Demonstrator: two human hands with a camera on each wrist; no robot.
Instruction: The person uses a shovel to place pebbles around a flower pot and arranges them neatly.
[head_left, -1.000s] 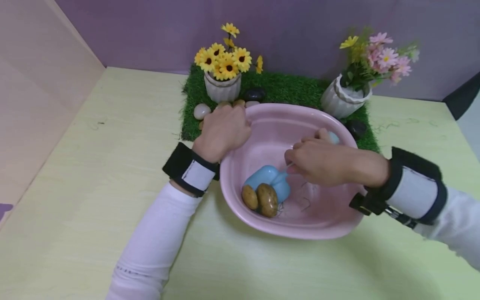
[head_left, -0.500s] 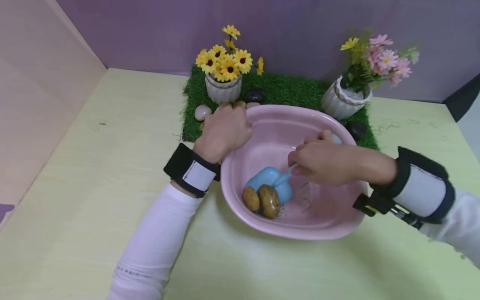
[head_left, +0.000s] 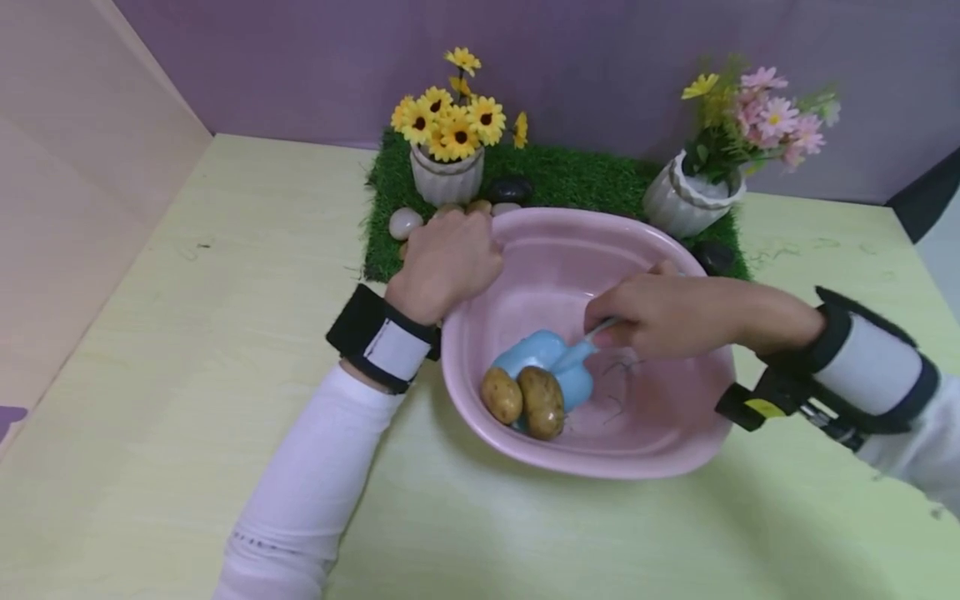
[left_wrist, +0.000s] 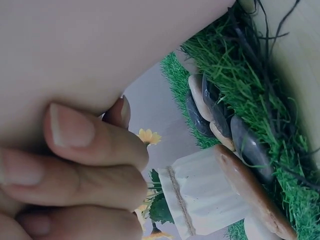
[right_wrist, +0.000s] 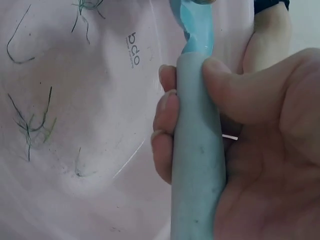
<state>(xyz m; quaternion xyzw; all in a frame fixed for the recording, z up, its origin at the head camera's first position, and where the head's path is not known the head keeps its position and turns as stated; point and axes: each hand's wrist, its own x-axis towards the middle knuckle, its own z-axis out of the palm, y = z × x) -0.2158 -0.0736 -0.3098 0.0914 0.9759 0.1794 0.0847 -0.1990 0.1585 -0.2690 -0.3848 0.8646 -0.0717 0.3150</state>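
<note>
My left hand (head_left: 448, 254) grips the upper left rim of a pink basin (head_left: 570, 218). In the left wrist view the fingers (left_wrist: 95, 135) curl in over the edge. Inside the basin my right hand (head_left: 667, 312) holds a blue shovel (head_left: 537, 352) by its pale blue-grey handle (right_wrist: 198, 150), fingers and thumb wrapped round it. The shovel's blade lies low at the basin's left side. Two smooth brown stones, a smaller one (head_left: 501, 395) and a larger one (head_left: 542, 403), lie against the blade's front and partly cover it.
Green turf (head_left: 585, 179) lies behind the basin. A pot of yellow flowers (head_left: 447, 177) stands on it, with a tilted pot of pink flowers (head_left: 686, 200) at right. Several pebbles, one white (head_left: 406, 223), sit beside them. Loose grass strands (right_wrist: 30, 125) lie on the basin floor.
My right hand has drawn a little to the right, its wrist turning, and the shovel blade has slid right with it. The brown stones have shifted slightly. My left hand has stayed put.
</note>
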